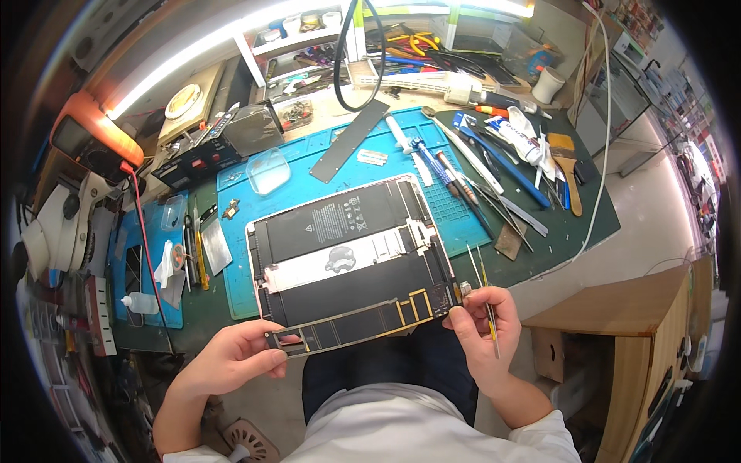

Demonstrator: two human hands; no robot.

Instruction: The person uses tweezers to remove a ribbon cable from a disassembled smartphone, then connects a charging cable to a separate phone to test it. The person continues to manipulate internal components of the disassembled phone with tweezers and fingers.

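left hand (235,359) and right hand (488,332) pinch with curled fingers (258,330), both forearms (179,420) angled inward

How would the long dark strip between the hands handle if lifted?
The strip looks thin, so it's probably light. It spans nearly straight from left hand to right hand, suggesting stiffness. Its narrow shape may make twisting risky.

Bright strip light (204,52), dark green workbench (590,222), white shelving (251,60), wooden cabinet (617,310), pale floor (656,201)
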